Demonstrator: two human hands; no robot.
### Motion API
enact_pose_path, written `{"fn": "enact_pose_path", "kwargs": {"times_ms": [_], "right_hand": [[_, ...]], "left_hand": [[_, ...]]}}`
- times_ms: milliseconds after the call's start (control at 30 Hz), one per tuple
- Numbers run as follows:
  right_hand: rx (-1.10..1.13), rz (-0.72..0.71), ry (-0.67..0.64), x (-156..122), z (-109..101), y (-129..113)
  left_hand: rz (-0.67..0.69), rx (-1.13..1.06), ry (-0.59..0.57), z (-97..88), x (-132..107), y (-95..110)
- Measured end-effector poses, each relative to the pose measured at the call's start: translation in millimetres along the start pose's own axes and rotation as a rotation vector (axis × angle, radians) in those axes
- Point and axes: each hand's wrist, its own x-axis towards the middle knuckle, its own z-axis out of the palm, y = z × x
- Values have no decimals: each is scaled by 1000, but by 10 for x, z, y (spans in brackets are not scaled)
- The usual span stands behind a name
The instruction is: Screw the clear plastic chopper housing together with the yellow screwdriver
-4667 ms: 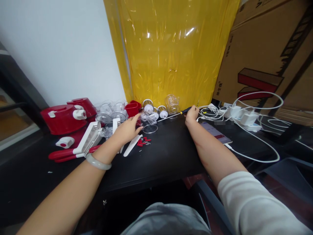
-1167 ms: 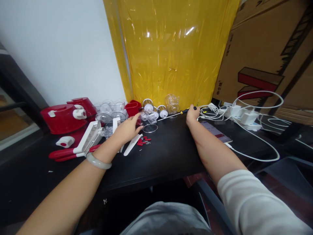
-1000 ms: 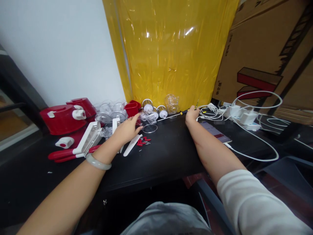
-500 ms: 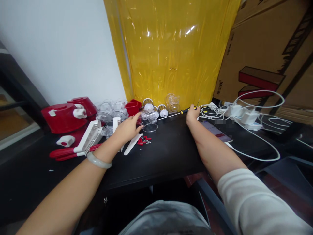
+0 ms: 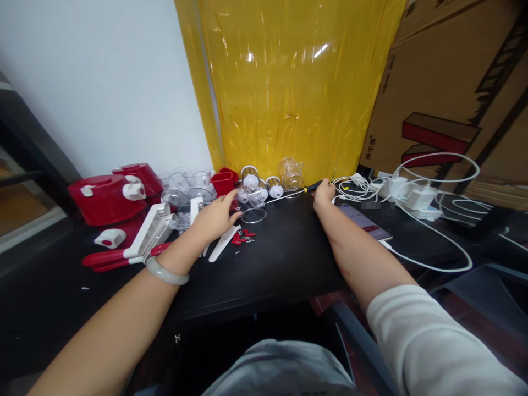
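My left hand point(image 5: 214, 218) lies on the black table point(image 5: 280, 258) among loose parts, fingers stretched toward a clear plastic piece point(image 5: 256, 199) and a thin ring point(image 5: 253, 215). It holds nothing. A pale bangle point(image 5: 165, 271) sits on that wrist. My right hand point(image 5: 324, 193) is at the table's far edge, fingers curled round the black and yellow handle of a screwdriver point(image 5: 311, 187), whose metal shaft point(image 5: 284, 196) points left along the table. Small red clips point(image 5: 241, 236) and a white flat stick point(image 5: 224, 243) lie by my left hand.
Red lidded bowls point(image 5: 105, 198), clear cups point(image 5: 187, 187), a red cup point(image 5: 223, 183) and white handles point(image 5: 146, 234) crowd the left. A phone point(image 5: 365, 221), white cables point(image 5: 429, 242) and chargers point(image 5: 418, 198) lie right. Yellow film point(image 5: 289, 82) and cardboard boxes point(image 5: 454, 93) stand behind.
Almost nothing differs. My right hand shifts slightly on the screwdriver handle at the far edge; my left hand stays where it was.
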Motion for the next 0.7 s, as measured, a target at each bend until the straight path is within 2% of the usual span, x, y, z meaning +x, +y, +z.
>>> {"fn": "enact_pose_path", "kwargs": {"times_ms": [700], "right_hand": [[45,9,64,-23,-2,-60]], "left_hand": [[3,0,6,-5,-2,0]]}}
